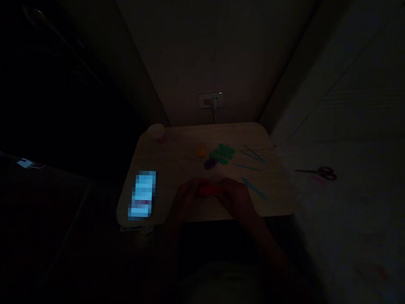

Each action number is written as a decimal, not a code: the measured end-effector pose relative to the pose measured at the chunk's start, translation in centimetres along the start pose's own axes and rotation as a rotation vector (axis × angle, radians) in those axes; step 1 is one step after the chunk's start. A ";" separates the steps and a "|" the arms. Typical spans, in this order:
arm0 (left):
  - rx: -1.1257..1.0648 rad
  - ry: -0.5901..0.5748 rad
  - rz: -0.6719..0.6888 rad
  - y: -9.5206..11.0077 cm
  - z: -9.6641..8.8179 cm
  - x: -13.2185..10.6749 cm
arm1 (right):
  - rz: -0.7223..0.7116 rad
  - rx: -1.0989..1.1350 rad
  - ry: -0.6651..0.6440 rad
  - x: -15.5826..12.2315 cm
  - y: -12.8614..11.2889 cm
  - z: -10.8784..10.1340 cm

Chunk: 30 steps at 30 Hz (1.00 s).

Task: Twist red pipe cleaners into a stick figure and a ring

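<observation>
A red piece (210, 190) is pinched between the left hand (187, 191) and right hand (234, 193), near the table's (170, 164) front edge. Beyond lie a purple piece (210, 163), orange piece (200, 151) and green pieces (223, 153); far left stands a pale container (157, 132), contents too dark to tell.

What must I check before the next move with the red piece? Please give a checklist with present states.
1. Red piece between left hand and right hand: ok.
2. Firm grip: cannot tell, too dark.
3. Nearest blue-green stick on table, beside right hand: ok.
4. Purple piece apart from green leaf-shaped piece: cannot tell.
5. Scissors on table: not ok; they lie to its right, off it.
</observation>
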<state>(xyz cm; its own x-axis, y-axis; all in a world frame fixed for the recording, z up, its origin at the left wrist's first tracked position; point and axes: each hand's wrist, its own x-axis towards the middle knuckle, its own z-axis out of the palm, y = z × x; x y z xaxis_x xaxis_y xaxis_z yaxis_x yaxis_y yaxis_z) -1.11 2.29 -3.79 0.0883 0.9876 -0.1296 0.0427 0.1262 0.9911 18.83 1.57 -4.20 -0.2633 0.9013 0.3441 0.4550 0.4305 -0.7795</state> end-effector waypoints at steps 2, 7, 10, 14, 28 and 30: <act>0.045 -0.071 -0.031 0.1 -0.4 0.4 | -0.028 0.020 -0.011 0.1 -0.1 -0.2; 0.045 -0.273 -0.129 0.7 -0.7 1.2 | -0.034 0.087 0.051 0.5 -0.5 -0.7; 0.008 -0.323 -0.146 0.8 -0.2 1.3 | 0.029 0.138 0.111 0.6 -0.7 -0.7; -0.010 -0.299 -0.157 0.3 0.8 1.3 | 0.091 0.176 0.163 0.4 -0.6 -0.2; -0.076 -0.118 -0.077 -0.6 1.5 0.5 | 0.062 0.115 -0.053 0.5 -1.3 -1.3; -0.026 -0.195 -0.092 -0.7 1.4 0.2 | 0.032 0.085 -0.047 0.2 -1.6 -0.9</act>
<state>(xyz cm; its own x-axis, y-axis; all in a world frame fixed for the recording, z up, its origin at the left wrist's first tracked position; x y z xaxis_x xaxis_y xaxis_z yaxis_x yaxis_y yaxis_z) 0.25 2.24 -4.57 0.2759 0.9356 -0.2204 0.0335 0.2198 0.9750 18.82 1.08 -2.48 -0.2901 0.9105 0.2945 0.3910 0.3937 -0.8320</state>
